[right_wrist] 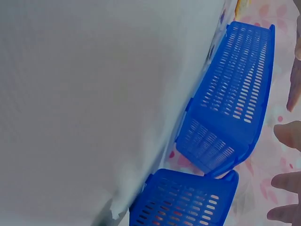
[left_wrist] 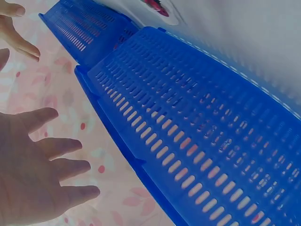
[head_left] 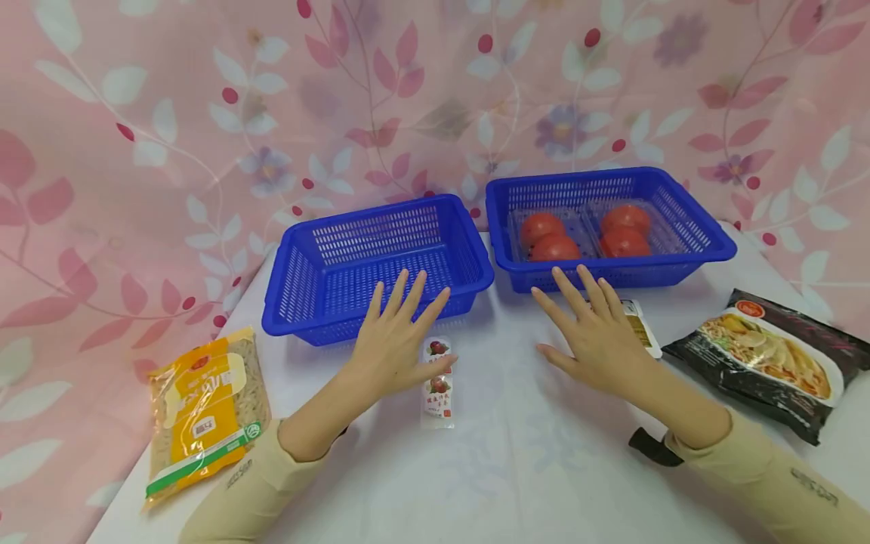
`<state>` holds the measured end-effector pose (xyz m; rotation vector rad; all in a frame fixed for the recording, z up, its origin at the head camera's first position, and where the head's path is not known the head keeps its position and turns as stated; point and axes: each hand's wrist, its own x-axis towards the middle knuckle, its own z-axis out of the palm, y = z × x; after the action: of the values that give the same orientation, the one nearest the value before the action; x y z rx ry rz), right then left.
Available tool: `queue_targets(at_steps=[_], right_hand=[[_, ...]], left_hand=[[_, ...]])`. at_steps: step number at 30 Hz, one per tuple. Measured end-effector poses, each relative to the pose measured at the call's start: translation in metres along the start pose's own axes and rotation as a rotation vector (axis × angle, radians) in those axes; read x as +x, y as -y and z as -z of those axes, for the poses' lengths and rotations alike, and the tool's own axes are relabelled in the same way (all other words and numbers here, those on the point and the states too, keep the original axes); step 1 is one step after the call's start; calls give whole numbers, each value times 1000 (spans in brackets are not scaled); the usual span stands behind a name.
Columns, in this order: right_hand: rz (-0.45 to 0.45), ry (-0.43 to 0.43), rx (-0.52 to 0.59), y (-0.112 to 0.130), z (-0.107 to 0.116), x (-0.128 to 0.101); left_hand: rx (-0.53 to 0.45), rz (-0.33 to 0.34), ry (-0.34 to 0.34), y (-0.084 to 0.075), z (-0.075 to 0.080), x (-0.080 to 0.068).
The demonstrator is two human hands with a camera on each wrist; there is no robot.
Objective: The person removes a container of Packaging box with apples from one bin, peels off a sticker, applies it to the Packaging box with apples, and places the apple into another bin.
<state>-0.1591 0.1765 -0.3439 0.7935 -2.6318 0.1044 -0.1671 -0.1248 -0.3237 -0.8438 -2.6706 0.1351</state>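
Note:
Both hands hover flat over the white table (head_left: 516, 453) with fingers spread, holding nothing. My left hand (head_left: 397, 336) is just in front of the empty left blue basket (head_left: 326, 313); its thumb lies over a small sachet with tomato pictures (head_left: 438, 389). My right hand (head_left: 591, 332) is in front of the right blue basket (head_left: 506, 264), which holds several red tomatoes (head_left: 556, 248). A small packet (head_left: 642, 325) lies partly under the right fingers. The left wrist view shows the left hand's fingers (left_wrist: 56, 146) beside the basket wall (left_wrist: 197, 141).
A yellow noodle bag (head_left: 200, 412) lies near the table's left edge. A black noodle packet (head_left: 768, 359) lies at the right. A pink floral cloth (head_left: 204, 113) hangs behind the baskets.

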Motion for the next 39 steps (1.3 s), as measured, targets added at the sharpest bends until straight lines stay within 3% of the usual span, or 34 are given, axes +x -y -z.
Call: queue_targets(at_steps=[5, 13, 24, 33, 39], right_hand=[[-41, 12, 36, -5, 5, 7], [-90, -2, 84, -9, 12, 14], [-106, -61, 162, -19, 18, 30], [-193, -25, 300, -31, 24, 47], [-302, 88, 387, -40, 31, 60]], left_hand=[[-65, 14, -21, -4, 3, 16], [-79, 24, -55, -10, 11, 35], [-243, 96, 35, -14, 18, 65], [-290, 107, -12, -15, 22, 89], [-347, 143, 2, -17, 18, 107]])
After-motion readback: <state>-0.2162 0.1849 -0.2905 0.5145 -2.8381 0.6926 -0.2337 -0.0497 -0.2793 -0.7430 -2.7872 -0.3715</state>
